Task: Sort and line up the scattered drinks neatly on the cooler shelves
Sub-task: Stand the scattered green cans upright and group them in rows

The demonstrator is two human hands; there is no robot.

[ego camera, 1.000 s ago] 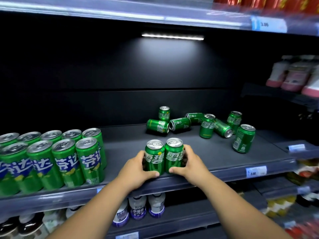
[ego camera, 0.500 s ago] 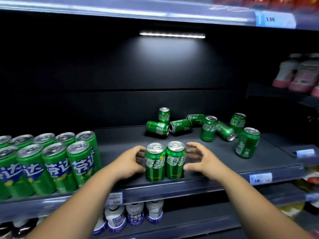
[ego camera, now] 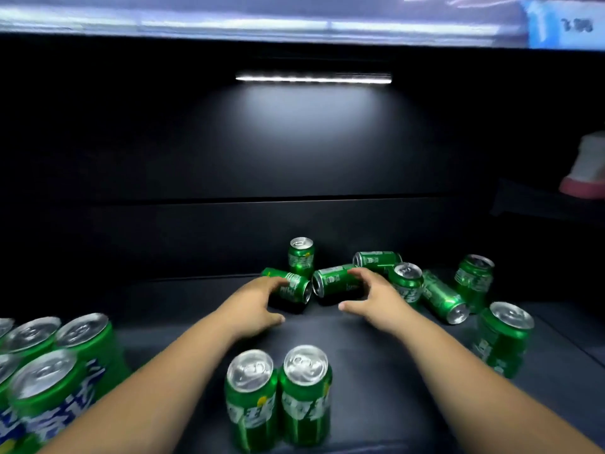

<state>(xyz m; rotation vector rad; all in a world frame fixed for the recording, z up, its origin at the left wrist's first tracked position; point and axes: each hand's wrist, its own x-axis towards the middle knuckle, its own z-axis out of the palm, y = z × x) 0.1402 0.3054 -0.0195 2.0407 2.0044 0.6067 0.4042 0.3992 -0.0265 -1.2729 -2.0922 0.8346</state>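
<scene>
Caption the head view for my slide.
Left hand cups left toppled can, right hand the right toppled can; upright pair stands at shelf front.

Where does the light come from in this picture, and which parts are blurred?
Head view: a single light strip under the upper shelf brightens the back wall, while the sides stay dark; motion blur smears the price tag, which is unreadable, and the blue-labelled cans at left; the two front upright cans are sharper.

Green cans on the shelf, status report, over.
Left hand touching left tipped can, grip unclear. Right hand curled over right tipped can. Front pair upright. Upright can close behind.
</scene>
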